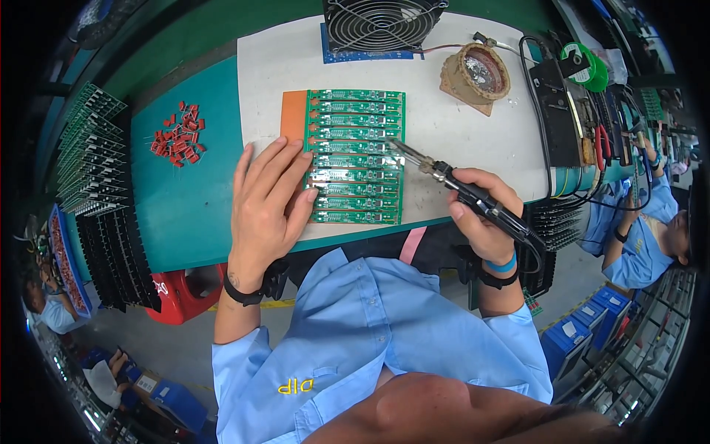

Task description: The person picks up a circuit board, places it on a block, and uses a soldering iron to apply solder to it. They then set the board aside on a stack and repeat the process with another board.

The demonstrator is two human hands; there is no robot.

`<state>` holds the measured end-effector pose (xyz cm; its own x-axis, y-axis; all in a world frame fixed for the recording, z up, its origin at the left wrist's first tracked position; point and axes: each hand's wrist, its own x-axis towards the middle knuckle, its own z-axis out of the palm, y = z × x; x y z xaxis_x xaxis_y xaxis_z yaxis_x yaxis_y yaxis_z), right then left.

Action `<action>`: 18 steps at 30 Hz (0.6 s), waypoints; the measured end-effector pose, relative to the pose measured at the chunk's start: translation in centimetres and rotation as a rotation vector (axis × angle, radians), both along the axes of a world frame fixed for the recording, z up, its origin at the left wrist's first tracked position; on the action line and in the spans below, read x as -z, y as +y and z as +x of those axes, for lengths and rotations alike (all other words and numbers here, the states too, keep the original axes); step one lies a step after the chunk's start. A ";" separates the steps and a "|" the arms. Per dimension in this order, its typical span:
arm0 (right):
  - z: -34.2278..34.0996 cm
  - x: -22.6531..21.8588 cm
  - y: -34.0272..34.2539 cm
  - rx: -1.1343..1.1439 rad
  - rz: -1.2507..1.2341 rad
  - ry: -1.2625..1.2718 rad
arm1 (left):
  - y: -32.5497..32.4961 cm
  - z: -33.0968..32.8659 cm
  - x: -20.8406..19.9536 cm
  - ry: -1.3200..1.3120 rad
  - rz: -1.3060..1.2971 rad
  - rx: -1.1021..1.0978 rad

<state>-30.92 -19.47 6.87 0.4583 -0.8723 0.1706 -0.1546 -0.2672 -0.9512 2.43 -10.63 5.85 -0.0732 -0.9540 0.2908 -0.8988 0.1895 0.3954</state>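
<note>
Circuit-board panel (355,159): flat on the white sheet (458,133) before the worker.
Left hand (265,203): spread, clamping nothing, fingers at the panel's left edge; even pressure should steady it.
Right hand (482,231): wrapped round the soldering iron (442,172), tip over the boards, contact unclear; light touch advisable.
Fan (381,28): farthest off.

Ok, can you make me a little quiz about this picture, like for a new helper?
1. Which hand holds the soldering iron?
2. True or false: the red parts lie on the green board panel.
3. What colour is the spool? A blue, B green, C orange.

Key:
1. The right hand.
2. False: they lie on the teal surface, left of the panel.
3. B, green.
</note>
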 end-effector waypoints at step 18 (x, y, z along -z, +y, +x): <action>-0.2 0.5 -0.8 0.100 0.020 -0.079 | 0.0 0.0 0.1 0.025 -0.003 0.004</action>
